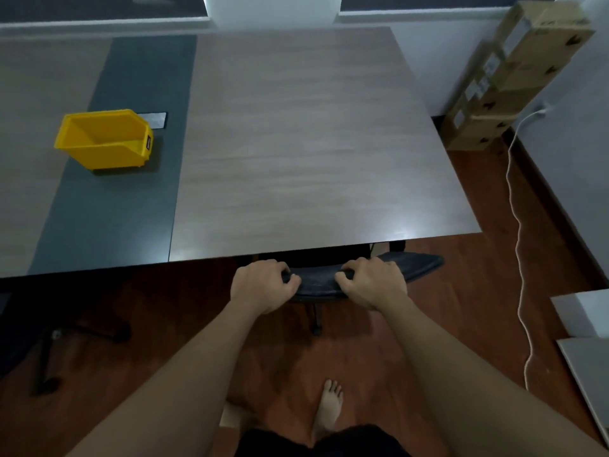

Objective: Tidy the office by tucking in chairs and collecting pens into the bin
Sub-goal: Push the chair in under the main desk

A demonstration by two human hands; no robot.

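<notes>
A dark office chair [408, 263] stands at the near edge of the grey wooden table [313, 143], its seat hidden under the tabletop. Only the top of its backrest shows. My left hand [263, 285] grips the backrest's left part and my right hand [372, 282] grips its middle, fingers curled over the top edge. A yellow plastic bin [102, 140] sits on the table's dark centre strip at the left, and its inside looks bare. No pens are in view.
A second chair's wheeled base [66, 341] sits in shadow under the table at the left. Tall cardboard boxes [514, 74] lean in the right corner. A white cable [517, 225] trails down the wooden floor. White panels [586, 324] lie at the right edge.
</notes>
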